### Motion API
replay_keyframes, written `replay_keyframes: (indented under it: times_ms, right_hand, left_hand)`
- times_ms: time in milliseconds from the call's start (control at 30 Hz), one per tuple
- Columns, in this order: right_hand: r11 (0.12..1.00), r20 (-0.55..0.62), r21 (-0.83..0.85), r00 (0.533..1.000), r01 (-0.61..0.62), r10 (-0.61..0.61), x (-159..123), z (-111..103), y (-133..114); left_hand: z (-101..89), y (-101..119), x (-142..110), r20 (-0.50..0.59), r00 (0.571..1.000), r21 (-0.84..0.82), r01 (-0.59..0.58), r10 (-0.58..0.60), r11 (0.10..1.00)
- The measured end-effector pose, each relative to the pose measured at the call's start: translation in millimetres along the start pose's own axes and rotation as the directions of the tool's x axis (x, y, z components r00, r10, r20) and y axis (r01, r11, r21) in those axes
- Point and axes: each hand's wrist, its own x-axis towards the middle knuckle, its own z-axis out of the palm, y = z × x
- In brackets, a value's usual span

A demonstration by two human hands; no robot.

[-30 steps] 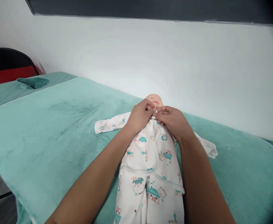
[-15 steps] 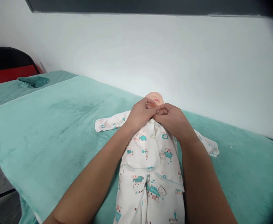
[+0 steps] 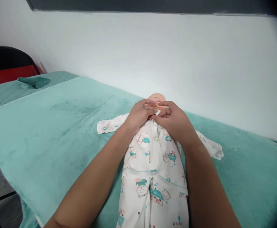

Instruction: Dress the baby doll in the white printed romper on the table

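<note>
The doll (image 3: 156, 97) is lying on its back on a green cloth (image 3: 58, 126), wearing a white shirt (image 3: 140, 161) and white pants (image 3: 142, 205). The left hand (image 3: 138, 115) and the right hand (image 3: 175, 122) are resting at its neck, by the top of the shirt, with their fingers bending in close together, but I can't tell if they are pinching any cloth. Those fingers are hiding the top edges, so I think the two sides of the front could be ending up uneven if one is riding higher. The cloth is looking thin and soft, so a fold could be slipping from the fingertips. If one hand is pulling harder, the whole doll could be sliding or twisting. The hands are also being so near the chin that a knuckle could be bumping it. The doll's head is looking smooth and round, like plastic. A small, round, pale button (image 3: 157, 139) is sitting on the chest, and the cloth just beside it is gaping a bit. The shirt and pants are showing little animals and houses. The sleeves (image 3: 110, 124) are stretching out to both sides like flat tubes, and the green cloth is looking fuzzy, with darker brushed patches
</note>
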Motion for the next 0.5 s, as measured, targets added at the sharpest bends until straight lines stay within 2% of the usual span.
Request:
replay_keyframes:
  times_ms: [100,200,367,500]
  right_hand:
    - [1.0,-0.01,0.013,1.0,0.014,-0.014,-3,2,2]
    - [0.998,-0.039,0.057,0.999,0.01,-0.008,-10,5,2]
    - [0.986,-0.22,0.169,0.975,0.01,0.028,-31,13,2]
    - [0.999,-0.29,0.041,0.957,0.004,0.008,-45,19,2]
  left_hand:
    - [0.0,-1,0,0.006,1.0,0.018,-0.002,0.002,1.0]
    - [2.5,-4,-1,-0.014,0.997,0.093,-0.074,0.076,0.993]
    - [3.7,-6,-9,-0.043,0.977,0.303,-0.188,0.21,0.934]
    - [0.8,-2,-22,-0.029,0.979,0.36,-0.179,0.202,0.916]
